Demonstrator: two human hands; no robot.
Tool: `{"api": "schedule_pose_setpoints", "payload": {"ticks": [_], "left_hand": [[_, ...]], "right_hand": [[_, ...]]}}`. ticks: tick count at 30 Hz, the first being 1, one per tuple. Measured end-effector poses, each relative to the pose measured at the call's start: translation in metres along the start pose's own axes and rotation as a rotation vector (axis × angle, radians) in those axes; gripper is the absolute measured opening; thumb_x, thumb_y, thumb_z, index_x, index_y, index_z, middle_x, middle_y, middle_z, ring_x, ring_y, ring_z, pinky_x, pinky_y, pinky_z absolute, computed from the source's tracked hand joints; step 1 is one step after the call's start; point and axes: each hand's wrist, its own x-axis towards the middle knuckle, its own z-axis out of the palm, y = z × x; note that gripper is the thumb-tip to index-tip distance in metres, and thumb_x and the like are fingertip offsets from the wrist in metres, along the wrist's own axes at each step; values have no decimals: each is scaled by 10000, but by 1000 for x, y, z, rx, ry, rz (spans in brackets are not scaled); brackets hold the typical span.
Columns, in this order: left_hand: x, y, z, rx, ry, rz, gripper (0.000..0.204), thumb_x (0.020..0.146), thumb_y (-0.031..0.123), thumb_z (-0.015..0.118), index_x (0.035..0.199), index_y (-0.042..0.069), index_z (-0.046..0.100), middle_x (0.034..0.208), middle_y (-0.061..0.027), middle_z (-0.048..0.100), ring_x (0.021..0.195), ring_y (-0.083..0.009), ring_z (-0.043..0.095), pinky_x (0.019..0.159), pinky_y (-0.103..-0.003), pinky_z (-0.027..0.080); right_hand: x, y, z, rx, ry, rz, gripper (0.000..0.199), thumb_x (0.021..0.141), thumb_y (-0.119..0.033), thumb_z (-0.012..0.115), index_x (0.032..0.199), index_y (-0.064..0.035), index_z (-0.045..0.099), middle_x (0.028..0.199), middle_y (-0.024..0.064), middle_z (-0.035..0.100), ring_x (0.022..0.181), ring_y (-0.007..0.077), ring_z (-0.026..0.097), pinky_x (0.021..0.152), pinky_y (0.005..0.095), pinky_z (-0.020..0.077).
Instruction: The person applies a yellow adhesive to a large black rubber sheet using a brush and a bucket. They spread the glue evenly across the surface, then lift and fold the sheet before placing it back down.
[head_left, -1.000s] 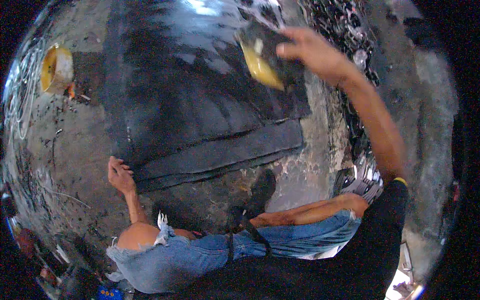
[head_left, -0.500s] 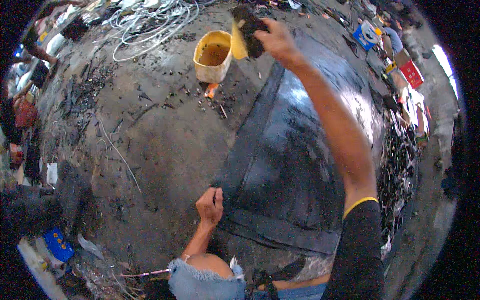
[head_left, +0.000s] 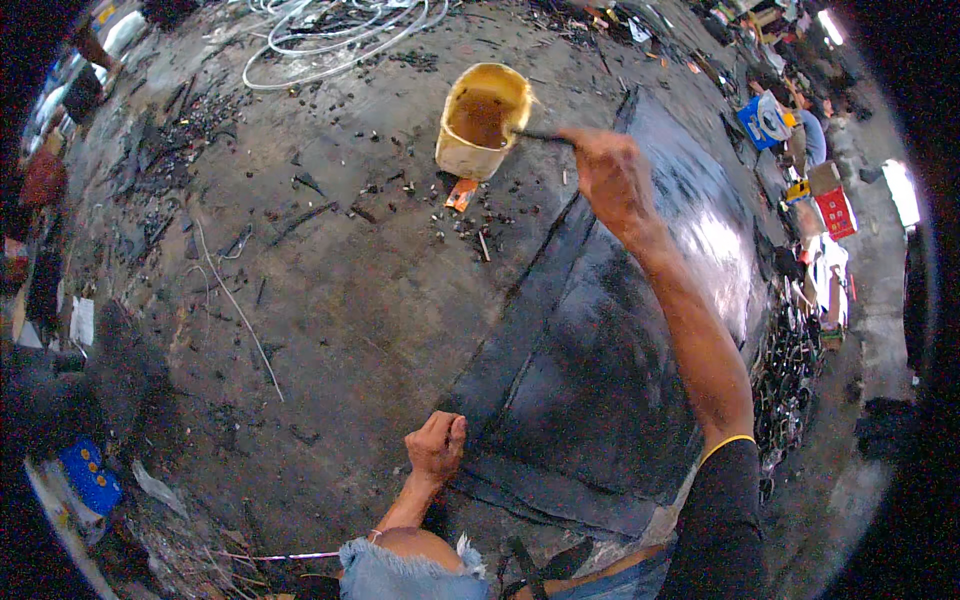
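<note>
A glossy black sheet (head_left: 600,370), folded along its left side and near edge, lies on the floor before me. My left hand (head_left: 436,446) is closed by the sheet's left edge, and whatever its fingers grip is hidden. My right hand (head_left: 612,172) reaches over the sheet's far part, closed around a thin dark tool (head_left: 548,135). That tool looks like a narrow strip from here; its exact kind cannot be told. Its tip meets the right rim of a yellowish plastic tub (head_left: 470,158), which holds brown liquid (head_left: 480,118).
An orange scrap (head_left: 461,195) and small dark debris lie near the tub. Pale coiled tubing (head_left: 330,70) is at the far left, a blue box (head_left: 90,477) at the near left. Several chain-like dark pieces (head_left: 790,400) and a red box (head_left: 835,213) are on the right.
The right hand has come back from beyond the tub, and the dark tool, which showed a broad yellow face, now shows thin at the rim. The left hand stays by the sheet's edge.
</note>
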Motion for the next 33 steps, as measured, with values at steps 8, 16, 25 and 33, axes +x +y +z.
{"api": "schedule_pose_setpoints", "payload": {"ticks": [8, 16, 25, 33], "left_hand": [[2, 10, 15, -60, 2, 37, 151, 963, 182, 663, 858, 73, 664, 774, -115, 656, 614, -286, 647, 559, -378, 497], [12, 21, -5, -95, -126, -316, 251, 997, 240, 639, 941, 0, 691, 731, -87, 679, 635, -160, 652, 596, -323, 524], [13, 23, 26, -25, -549, -32, 380, 1015, 292, 623, 818, -33, 626, 660, -14, 542, 623, -123, 430, 552, -345, 381], [32, 75, -7, -9, -690, -41, 356, 1053, 321, 566, 840, 35, 550, 739, 51, 440, 705, -87, 386, 607, -300, 327]], "right_hand": [[-18, -4, 71, 45, 71, -355, 523, 820, 86, 555, 1323, -53, 592, 1362, 165, 623, 1283, 317, 585, 1138, 437, 424], [-297, 31, -186, 217, -539, 103, 410, 866, -35, 642, 1273, -77, 639, 1286, 148, 657, 1193, 318, 627, 1009, 435, 518], [-882, -75, -230, 379, 471, 1785, 259, 896, -65, 706, 1151, -20, 696, 916, 70, 728, 775, 156, 681, 673, 278, 543], [-804, -67, -162, 636, 736, 2112, 289, 958, -252, 662, 1112, -12, 705, 899, 43, 734, 742, 133, 686, 605, 264, 516]]}}
